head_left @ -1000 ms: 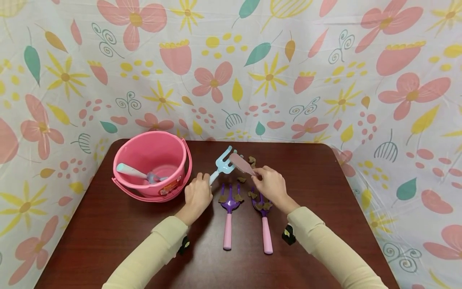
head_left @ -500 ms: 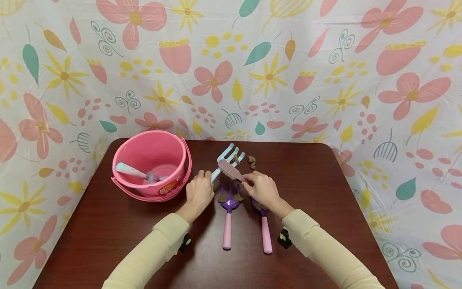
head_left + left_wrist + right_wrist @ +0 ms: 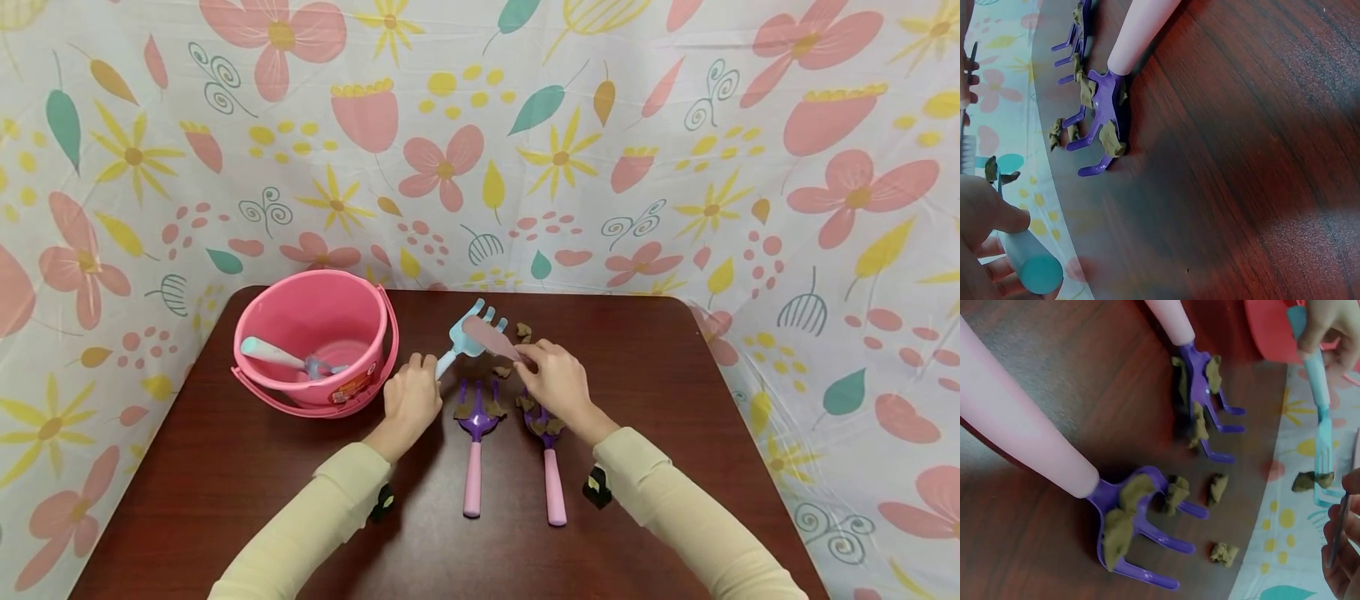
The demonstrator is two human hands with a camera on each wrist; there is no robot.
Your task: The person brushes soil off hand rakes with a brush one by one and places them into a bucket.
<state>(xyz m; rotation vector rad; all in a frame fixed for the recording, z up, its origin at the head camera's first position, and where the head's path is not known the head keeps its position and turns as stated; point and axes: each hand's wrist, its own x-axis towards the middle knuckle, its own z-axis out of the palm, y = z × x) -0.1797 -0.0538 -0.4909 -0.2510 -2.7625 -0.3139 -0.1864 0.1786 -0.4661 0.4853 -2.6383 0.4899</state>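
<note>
And the brush is on the move: half a second ago its head sat low on the blue fork, and now it has swung farther out, over the tines. The right hand has shifted to the far side with it, its fingers and thumb pinched on the brush handle, and that uncovers more of the right purple fork and a loose lump on the table. The left hand barely budges, wrapped round the blue fork's handle, holding the tines up toward the far edge. So the hands are apart, one tool in each.

What does it mean? It looks like a back-and-forth scrub, one stroke ending or another beginning, and the job isn't finished: the right wrist view shows a brown lump clinging to the blue tines. Whether bristles touch fork at this instant, I can't tell; the brush covers the spot from above.

Nearer in, the left purple fork lies beside its twin, both dotted with brown lumps, probably work yet to come. Over on the left, the pink bucket sits unchanged, another tool leaning inside.
</note>
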